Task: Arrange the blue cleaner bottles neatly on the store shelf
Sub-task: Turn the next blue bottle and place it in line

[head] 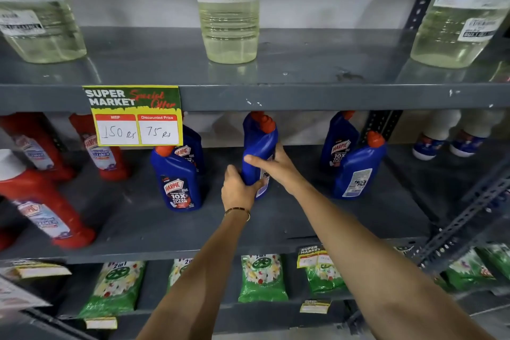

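Note:
Several blue cleaner bottles with red caps stand on the grey middle shelf (303, 229). Both of my hands grip the centre blue bottle (259, 143), whose label faces right and away. My left hand (238, 188) wraps its lower part from the left. My right hand (276, 167) holds its side from the right, fingers across the front. To the left, a front blue bottle (178, 179) shows its label, and another blue bottle (191, 152) stands behind it. On the right, a blue bottle (357, 168) shows its back label, with one more blue bottle (339, 141) behind it.
Red cleaner bottles (47, 210) fill the shelf's left end. White bottles (447, 132) stand far right past a perforated upright (380, 124). Liquid bleach bottles (229, 8) sit on the shelf above, which carries a price tag (135, 116). Green packets (262, 276) lie on the shelf below.

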`<state>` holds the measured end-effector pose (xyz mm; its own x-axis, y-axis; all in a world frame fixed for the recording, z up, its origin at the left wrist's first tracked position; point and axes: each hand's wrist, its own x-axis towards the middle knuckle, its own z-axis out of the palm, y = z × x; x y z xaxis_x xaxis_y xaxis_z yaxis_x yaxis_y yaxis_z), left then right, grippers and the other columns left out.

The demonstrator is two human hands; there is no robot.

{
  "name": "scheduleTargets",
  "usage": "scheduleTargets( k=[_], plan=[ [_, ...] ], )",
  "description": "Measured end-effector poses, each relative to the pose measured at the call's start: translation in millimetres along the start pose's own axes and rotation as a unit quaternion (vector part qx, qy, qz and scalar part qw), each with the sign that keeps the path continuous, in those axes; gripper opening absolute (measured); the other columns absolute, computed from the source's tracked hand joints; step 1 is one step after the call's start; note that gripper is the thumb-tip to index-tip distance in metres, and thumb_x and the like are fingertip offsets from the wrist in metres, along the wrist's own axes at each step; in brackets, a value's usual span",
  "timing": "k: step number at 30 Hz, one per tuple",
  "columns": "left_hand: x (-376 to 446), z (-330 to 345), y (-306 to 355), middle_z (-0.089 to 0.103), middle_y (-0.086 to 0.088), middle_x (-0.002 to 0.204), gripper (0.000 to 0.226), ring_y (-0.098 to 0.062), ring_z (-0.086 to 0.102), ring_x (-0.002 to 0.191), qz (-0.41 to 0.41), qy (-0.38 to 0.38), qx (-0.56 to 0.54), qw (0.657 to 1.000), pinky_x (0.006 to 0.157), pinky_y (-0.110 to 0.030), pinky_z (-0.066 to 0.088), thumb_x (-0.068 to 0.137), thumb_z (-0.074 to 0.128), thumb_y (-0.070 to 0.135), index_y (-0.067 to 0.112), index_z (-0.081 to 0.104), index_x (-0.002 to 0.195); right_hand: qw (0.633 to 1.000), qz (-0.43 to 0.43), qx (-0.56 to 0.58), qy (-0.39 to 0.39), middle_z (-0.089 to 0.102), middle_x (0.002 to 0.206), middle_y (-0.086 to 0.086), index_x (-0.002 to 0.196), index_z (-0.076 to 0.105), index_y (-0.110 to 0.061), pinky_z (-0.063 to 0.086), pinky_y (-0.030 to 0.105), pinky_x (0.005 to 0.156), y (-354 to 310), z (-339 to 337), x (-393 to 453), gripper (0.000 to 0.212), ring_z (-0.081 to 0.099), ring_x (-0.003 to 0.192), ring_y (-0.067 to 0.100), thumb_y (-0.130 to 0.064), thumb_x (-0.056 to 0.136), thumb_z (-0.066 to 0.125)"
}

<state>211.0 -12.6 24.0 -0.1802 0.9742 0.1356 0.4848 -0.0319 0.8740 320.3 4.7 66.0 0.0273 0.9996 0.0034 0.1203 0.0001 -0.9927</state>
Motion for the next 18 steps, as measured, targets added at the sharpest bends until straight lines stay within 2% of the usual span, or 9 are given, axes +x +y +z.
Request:
scheduleTargets(
  k=[3, 7, 9, 11, 13, 16, 18],
  plan=[
    [-9.3, 1.9, 4.9, 0.059, -0.011, 0.095, 0.058, -0.032, 0.060, 0.083, 0.025, 0.005, 0.023, 0.999, 0.067, -0.038, 0.046, 0.064, 0.081, 0.037, 0.005, 0.044, 0.094, 0.999, 0.015, -0.002, 0.033, 0.062, 0.118, 0.000, 0.129, 0.042, -0.020, 0.051, 0.031, 0.092, -5.3, 7.1, -2.6, 0.087, 0.061, 0.106, 0.017, -0.031, 0.055, 0.087],
    [-13.9, 2.6, 6.3, 0.060, -0.010, 0.093, 0.059, -0.028, 0.059, 0.080, 0.044, -0.017, 0.021, 0.999, 0.065, -0.037, 0.045, 0.061, 0.083, 0.038, 0.006, 0.044, 0.092, 0.995, -0.001, -0.051, 0.084, 0.063, 0.110, -0.002, 0.122, 0.047, -0.021, 0.053, 0.032, 0.088, -4.7, 3.5, -7.6, 0.075, 0.062, 0.099, 0.016, -0.027, 0.056, 0.085],
    [-8.6, -1.8, 2.4, 0.062, -0.009, 0.092, 0.062, -0.026, 0.060, 0.081, 0.041, -0.076, -0.013, 0.996, 0.068, -0.039, 0.051, 0.055, 0.086, 0.035, 0.006, 0.046, 0.092, 0.994, -0.015, -0.070, 0.085, 0.064, 0.104, -0.005, 0.114, 0.049, -0.023, 0.053, 0.031, 0.085, -4.2, -2.9, -8.8, 0.067, 0.063, 0.096, 0.015, -0.027, 0.057, 0.084],
    [1.0, -8.9, -3.9, 0.063, -0.008, 0.097, 0.063, -0.025, 0.062, 0.086, 0.020, -0.166, -0.058, 0.984, 0.074, -0.035, 0.055, 0.053, 0.089, 0.025, 0.008, 0.048, 0.098, 0.994, -0.024, -0.082, 0.070, 0.064, 0.104, -0.006, 0.113, 0.050, -0.025, 0.053, 0.030, 0.085, -4.5, -10.0, -10.8, 0.067, 0.062, 0.095, 0.013, -0.026, 0.056, 0.085],
    [10.7, -14.8, -8.9, 0.062, -0.003, 0.105, 0.069, -0.022, 0.061, 0.097, -0.002, -0.250, -0.079, 0.965, 0.083, -0.029, 0.054, 0.053, 0.089, 0.018, 0.013, 0.049, 0.109, 0.996, -0.024, -0.075, 0.052, 0.064, 0.107, -0.006, 0.115, 0.051, -0.025, 0.052, 0.031, 0.086, -4.1, -15.3, -11.9, 0.069, 0.062, 0.097, 0.013, -0.025, 0.056, 0.086],
    [21.3, -16.6, -10.0, 0.061, -0.004, 0.124, 0.094, -0.020, 0.058, 0.115, -0.019, -0.323, -0.073, 0.943, 0.101, -0.037, 0.048, 0.045, 0.088, 0.024, 0.015, 0.045, 0.128, 0.998, -0.025, -0.052, 0.016, 0.067, 0.109, -0.003, 0.114, 0.054, -0.023, 0.054, 0.035, 0.088, -4.7, -20.6, -12.9, 0.066, 0.064, 0.100, 0.015, -0.024, 0.055, 0.085],
    [24.1, -17.3, -5.1, 0.059, -0.005, 0.128, 0.095, -0.019, 0.057, 0.117, -0.020, -0.368, -0.075, 0.927, 0.101, -0.034, 0.046, 0.055, 0.086, 0.013, 0.014, 0.039, 0.137, 0.999, -0.021, -0.045, -0.012, 0.067, 0.108, -0.002, 0.113, 0.056, -0.021, 0.054, 0.032, 0.086, -7.4, -23.6, -13.9, 0.063, 0.065, 0.100, 0.017, -0.020, 0.058, 0.085]
  ],
)
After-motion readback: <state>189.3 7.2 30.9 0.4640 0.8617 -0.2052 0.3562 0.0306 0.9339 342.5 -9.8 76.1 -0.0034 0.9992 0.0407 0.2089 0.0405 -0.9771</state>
